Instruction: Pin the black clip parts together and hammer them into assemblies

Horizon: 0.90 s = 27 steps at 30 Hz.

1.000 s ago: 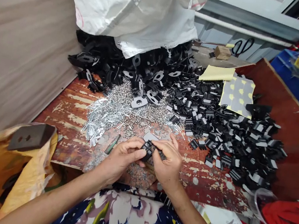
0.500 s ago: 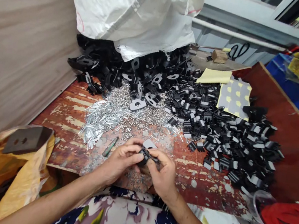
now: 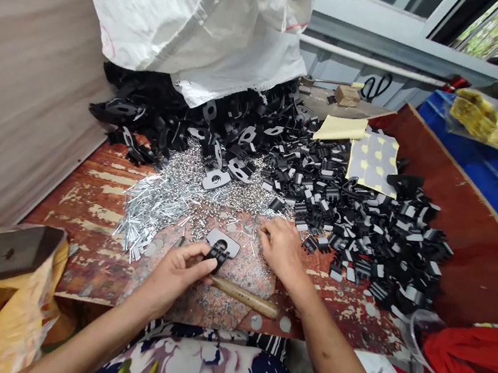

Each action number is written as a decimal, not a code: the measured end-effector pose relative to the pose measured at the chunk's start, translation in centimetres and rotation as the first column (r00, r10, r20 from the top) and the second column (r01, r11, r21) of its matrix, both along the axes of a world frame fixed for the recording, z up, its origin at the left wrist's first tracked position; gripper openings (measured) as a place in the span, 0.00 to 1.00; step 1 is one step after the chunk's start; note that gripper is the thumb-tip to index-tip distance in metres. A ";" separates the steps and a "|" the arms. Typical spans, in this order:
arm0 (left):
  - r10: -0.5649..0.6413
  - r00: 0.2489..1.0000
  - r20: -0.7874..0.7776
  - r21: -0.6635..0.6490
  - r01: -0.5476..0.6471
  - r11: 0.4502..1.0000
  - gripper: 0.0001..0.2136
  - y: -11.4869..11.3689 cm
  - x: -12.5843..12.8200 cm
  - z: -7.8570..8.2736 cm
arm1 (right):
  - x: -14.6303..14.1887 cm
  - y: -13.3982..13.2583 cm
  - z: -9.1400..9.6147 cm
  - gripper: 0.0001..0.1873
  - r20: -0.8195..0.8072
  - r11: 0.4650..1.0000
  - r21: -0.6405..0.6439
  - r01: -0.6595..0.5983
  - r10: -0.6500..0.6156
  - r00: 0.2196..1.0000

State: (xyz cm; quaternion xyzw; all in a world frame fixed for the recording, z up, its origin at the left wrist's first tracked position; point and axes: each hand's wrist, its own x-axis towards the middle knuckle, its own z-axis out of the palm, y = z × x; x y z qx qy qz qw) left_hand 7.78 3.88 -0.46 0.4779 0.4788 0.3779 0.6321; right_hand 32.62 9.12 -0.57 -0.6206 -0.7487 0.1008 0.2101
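My left hand [image 3: 176, 269] pinches a small black clip part [image 3: 218, 252] and holds it against the stone slab [image 3: 239, 268] in front of me. My right hand [image 3: 281, 244] reaches forward with bent fingers into the scattered silver pins [image 3: 170, 195]; whether it holds one I cannot make out. A wooden-handled tool [image 3: 244, 296] lies on the slab between both hands. A flat black plate with a hole [image 3: 223, 242] lies just beyond the clip part.
A heap of black clips with white tabs [image 3: 380, 235] lies at the right, larger black brackets [image 3: 178, 119] under a white sack [image 3: 198, 10] at the back. Yellow sticker sheets [image 3: 372, 160] and scissors [image 3: 375, 86] lie far right. A yellow bag [image 3: 12, 299] sits at the left.
Both hands held the black part together before. Now my right hand has let go and reached forward to the pins, while my left hand has lowered the part onto the slab, uncovering the tool.
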 end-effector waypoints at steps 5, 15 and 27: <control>-0.028 0.832 -0.553 0.461 0.334 0.822 0.10 0.8 0.0 2.6 | -0.6 -2.7 1.7 0.06 -0.597 0.844 -0.385 -0.373 0.081 0.798; -0.121 0.699 -0.705 0.538 0.638 0.551 0.07 -1.1 1.9 3.8 | -2.6 -5.7 0.9 0.20 -0.825 0.512 -0.544 -0.665 -0.184 0.534; 0.066 0.998 0.010 -0.040 -0.066 0.997 0.14 -0.2 -1.3 1.6 | -4.3 0.5 1.4 0.13 0.345 0.939 -0.083 -0.333 0.340 0.875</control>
